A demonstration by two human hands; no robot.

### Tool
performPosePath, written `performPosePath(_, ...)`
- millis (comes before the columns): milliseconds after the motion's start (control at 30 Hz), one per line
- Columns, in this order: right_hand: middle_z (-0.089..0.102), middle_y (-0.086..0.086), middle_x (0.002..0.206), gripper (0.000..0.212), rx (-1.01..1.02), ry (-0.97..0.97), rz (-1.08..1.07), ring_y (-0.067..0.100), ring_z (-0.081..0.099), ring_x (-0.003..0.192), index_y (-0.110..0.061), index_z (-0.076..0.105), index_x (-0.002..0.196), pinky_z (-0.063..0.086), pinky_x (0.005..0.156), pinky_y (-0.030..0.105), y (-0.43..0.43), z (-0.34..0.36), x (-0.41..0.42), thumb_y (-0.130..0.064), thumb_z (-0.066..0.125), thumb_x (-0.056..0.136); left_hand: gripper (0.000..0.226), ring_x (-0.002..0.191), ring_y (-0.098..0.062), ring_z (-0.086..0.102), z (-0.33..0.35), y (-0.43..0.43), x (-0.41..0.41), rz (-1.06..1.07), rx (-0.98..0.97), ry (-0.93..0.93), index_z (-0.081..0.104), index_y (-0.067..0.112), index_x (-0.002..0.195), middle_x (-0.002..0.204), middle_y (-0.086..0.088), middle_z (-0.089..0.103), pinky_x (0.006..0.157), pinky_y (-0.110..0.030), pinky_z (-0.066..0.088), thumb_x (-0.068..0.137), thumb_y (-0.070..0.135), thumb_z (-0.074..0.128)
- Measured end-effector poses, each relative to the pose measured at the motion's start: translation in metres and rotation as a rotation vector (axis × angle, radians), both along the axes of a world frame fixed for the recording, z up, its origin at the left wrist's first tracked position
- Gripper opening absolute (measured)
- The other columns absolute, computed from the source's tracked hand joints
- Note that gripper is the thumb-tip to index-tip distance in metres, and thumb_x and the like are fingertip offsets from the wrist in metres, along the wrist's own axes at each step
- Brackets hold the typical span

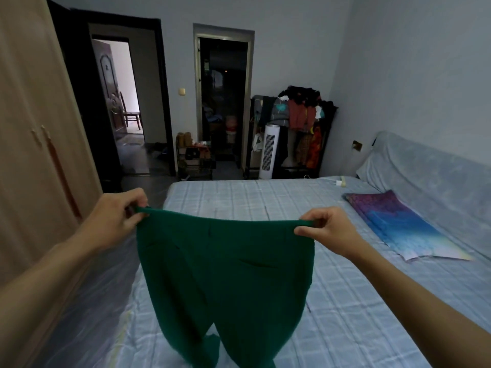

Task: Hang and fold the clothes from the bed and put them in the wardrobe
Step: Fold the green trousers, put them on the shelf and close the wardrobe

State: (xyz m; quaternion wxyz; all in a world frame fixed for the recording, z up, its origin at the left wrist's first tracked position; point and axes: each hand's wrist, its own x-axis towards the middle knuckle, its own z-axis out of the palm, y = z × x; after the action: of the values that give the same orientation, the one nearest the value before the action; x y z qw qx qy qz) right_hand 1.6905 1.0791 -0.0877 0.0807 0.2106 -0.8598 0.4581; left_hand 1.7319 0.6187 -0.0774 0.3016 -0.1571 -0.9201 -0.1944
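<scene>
A pair of green trousers (225,274) hangs stretched by its waistband above the bed (345,314), legs dropping out of the bottom of the view. My left hand (114,219) pinches the waistband's left corner. My right hand (329,229) pinches the right corner. A folded purple and blue cloth (398,224) lies flat on the bed at the right. The beige wardrobe (34,128) stands at the left with its doors closed.
The bed has a pale blue checked sheet and a covered headboard (430,176) at the right. Beyond it stand a loaded clothes rack (300,120), a white tower fan (268,152), a small shoe shelf (195,160) and two open doorways. A white charger (341,182) lies on the far bed edge.
</scene>
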Motion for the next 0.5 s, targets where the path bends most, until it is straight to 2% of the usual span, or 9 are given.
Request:
performPosePath(100, 0.071, -0.004, 0.072, 0.013, 0.151, 0.172, -0.098, 0.010, 0.065, 0.065, -0.012, 0.073, 0.077, 0.055, 0.062, 0.028, -0.013, -0.004, 0.010, -0.010, 0.085, 0.073, 0.043, 0.058, -0.018, 0.058, 0.001, 0.002, 0.009, 0.018, -0.006, 0.054, 0.052, 0.018, 0.076, 0.072, -0.001, 0.062, 0.057, -0.035, 0.049, 0.065, -0.014, 0.078)
performPosePath(167, 0.066, -0.007, 0.075, 0.020, 0.260, 0.300, -0.100, 0.010, 0.062, 0.068, -0.015, 0.066, 0.079, 0.054, 0.065, 0.033, -0.019, -0.004, 0.018, -0.007, 0.084, 0.074, 0.044, 0.062, -0.021, 0.056, -0.002, 0.004, 0.012, 0.029, -0.022, 0.089, 0.054, 0.018, 0.082, 0.076, -0.003, 0.060, 0.060, -0.037, 0.049, 0.066, -0.016, 0.075)
performPosePath(267, 0.059, -0.008, 0.081, 0.028, 0.341, 0.370, -0.121, 0.014, 0.057, 0.073, -0.020, 0.056, 0.089, 0.053, 0.068, 0.035, -0.023, -0.001, 0.029, -0.003, 0.076, 0.079, 0.043, 0.078, -0.028, 0.061, -0.005, 0.008, 0.018, 0.048, -0.020, 0.119, 0.062, 0.007, 0.105, 0.091, -0.010, 0.064, 0.075, -0.041, 0.051, 0.070, -0.016, 0.072)
performPosePath(333, 0.059, -0.008, 0.090, 0.025, 0.391, 0.422, -0.158, 0.014, 0.057, 0.078, -0.020, 0.061, 0.102, 0.052, 0.072, 0.032, -0.022, 0.000, 0.035, -0.006, 0.071, 0.085, 0.044, 0.089, -0.034, 0.061, -0.003, 0.012, 0.023, 0.066, -0.094, 0.155, 0.064, 0.000, 0.112, 0.098, -0.017, 0.064, 0.083, -0.045, 0.051, 0.072, -0.016, 0.071)
performPosePath(400, 0.061, -0.004, 0.096, 0.020, 0.431, 0.495, -0.184, 0.017, 0.059, 0.082, -0.017, 0.067, 0.106, 0.052, 0.071, 0.033, -0.021, 0.001, 0.039, -0.007, 0.067, 0.089, 0.036, 0.086, -0.035, 0.058, 0.002, 0.018, 0.033, 0.076, -0.178, 0.191, 0.067, -0.003, 0.106, 0.096, -0.018, 0.060, 0.076, -0.047, 0.052, 0.073, -0.015, 0.070)
performPosePath(500, 0.062, 0.001, 0.094, 0.013, 0.447, 0.596, -0.234, 0.022, 0.058, 0.079, -0.014, 0.069, 0.098, 0.052, 0.067, 0.039, -0.015, 0.011, 0.045, -0.007, 0.067, 0.088, 0.028, 0.081, -0.034, 0.055, 0.018, 0.030, 0.053, 0.093, -0.230, 0.224, 0.067, -0.003, 0.100, 0.093, -0.017, 0.055, 0.068, -0.047, 0.052, 0.074, -0.013, 0.070)
